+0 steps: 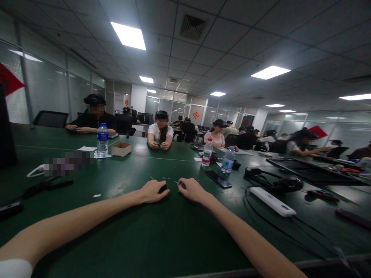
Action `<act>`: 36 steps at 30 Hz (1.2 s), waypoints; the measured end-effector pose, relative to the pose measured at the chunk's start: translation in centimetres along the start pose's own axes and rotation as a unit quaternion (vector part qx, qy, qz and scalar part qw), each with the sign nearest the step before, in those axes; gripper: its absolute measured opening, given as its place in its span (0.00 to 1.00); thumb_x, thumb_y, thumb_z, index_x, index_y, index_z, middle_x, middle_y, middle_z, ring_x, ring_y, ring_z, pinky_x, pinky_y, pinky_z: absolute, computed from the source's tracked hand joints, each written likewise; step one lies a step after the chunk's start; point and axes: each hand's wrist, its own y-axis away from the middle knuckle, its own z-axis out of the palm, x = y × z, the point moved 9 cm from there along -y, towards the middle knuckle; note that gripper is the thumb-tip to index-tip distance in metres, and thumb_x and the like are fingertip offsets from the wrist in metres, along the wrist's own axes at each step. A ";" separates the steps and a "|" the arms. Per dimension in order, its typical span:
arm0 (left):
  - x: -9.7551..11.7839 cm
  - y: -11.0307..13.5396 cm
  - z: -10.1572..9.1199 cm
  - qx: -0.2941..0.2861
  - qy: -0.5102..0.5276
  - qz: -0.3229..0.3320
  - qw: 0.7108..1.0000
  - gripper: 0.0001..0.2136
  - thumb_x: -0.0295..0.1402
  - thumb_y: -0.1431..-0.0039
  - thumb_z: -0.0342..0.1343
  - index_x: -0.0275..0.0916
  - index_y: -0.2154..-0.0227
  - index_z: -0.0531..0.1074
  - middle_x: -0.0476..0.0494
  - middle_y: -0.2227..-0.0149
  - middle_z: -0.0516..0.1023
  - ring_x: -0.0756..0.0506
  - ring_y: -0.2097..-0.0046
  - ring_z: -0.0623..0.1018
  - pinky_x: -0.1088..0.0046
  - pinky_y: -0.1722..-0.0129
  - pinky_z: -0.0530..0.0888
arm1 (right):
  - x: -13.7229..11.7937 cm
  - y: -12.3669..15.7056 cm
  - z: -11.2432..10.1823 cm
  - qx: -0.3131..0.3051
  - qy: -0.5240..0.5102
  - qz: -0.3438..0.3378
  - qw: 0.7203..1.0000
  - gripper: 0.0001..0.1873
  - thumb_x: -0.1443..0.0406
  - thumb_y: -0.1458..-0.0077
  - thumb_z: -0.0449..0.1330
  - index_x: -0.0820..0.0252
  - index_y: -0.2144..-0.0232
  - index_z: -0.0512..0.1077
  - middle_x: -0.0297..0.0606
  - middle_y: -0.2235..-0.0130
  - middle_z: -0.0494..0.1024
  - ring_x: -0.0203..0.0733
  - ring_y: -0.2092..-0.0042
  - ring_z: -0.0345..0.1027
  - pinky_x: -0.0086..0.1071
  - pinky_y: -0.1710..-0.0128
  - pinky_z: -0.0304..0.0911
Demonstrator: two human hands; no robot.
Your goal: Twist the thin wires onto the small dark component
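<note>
On the green table (130, 227), my left hand (152, 192) is closed around a small black object (162, 189), whose kind I cannot make out. Just to its right, my right hand (191, 189) is closed in a pinch. A thin, pale sliver shows at its fingertips, too small to name. The two hands are a short gap apart, both low over the tabletop. A few faint thin bits lie on the table beyond them. Left of my left forearm is a small white scrap (96, 195).
Right of my hands lie a phone (218, 179), headphones (272, 179) and a white power bank (272, 201) with cables. Two water bottles (206, 153) stand behind the phone. An open box (121, 149) and another bottle (102, 141) are at the left. People sit across the table.
</note>
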 end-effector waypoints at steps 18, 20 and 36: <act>0.6 0.0 -0.2 0.007 0.013 0.020 1.000 0.23 0.55 0.42 0.40 0.38 0.65 0.64 0.43 0.69 0.73 0.45 0.68 0.73 0.73 0.71 0.64 | 2.2 -0.5 1.3 0.004 -0.021 0.065 0.998 0.19 0.53 0.41 0.51 0.60 0.63 0.74 0.39 0.65 0.77 0.38 0.65 0.69 0.26 0.68 0.58; 0.9 0.2 -0.5 0.011 0.026 0.035 0.999 0.24 0.56 0.43 0.41 0.38 0.65 0.63 0.43 0.68 0.72 0.46 0.68 0.73 0.73 0.71 0.63 | 1.8 -0.4 1.4 0.005 -0.030 0.066 0.997 0.21 0.51 0.42 0.51 0.60 0.64 0.74 0.40 0.64 0.76 0.38 0.64 0.69 0.26 0.69 0.59; 0.9 0.3 0.1 0.038 0.090 0.083 0.992 0.14 0.45 0.40 0.47 0.40 0.61 0.65 0.45 0.62 0.74 0.46 0.61 0.74 0.72 0.60 0.68 | -0.5 -0.1 2.2 0.027 -0.062 0.055 0.996 0.18 0.51 0.43 0.53 0.57 0.63 0.73 0.39 0.64 0.77 0.39 0.63 0.70 0.27 0.68 0.60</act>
